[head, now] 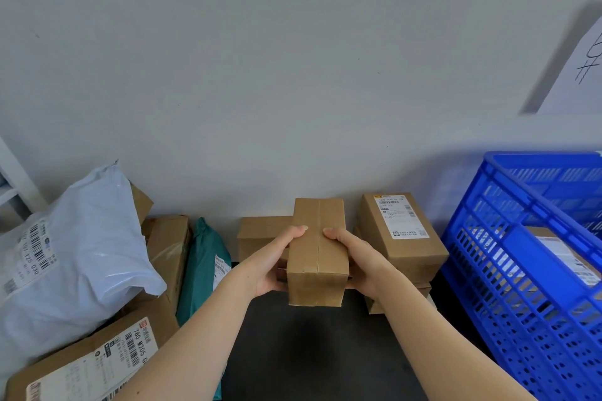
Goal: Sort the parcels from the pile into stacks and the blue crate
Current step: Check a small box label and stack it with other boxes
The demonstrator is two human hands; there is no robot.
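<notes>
Head view: both hands [277,265] [361,265] grip a brown box [317,257].

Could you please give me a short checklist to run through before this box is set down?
1. Grip: left hand and right hand both hold the plain cardboard box by its sides: ok.
2. Sorting label: none shows on the faces in view: cannot tell.
3. Right stack: top of the labelled box is bare: ok.
4. Low box behind: partly hidden by the held one: cannot tell.
5. Blue crate: holds at least one parcel; room left: cannot tell.
</notes>
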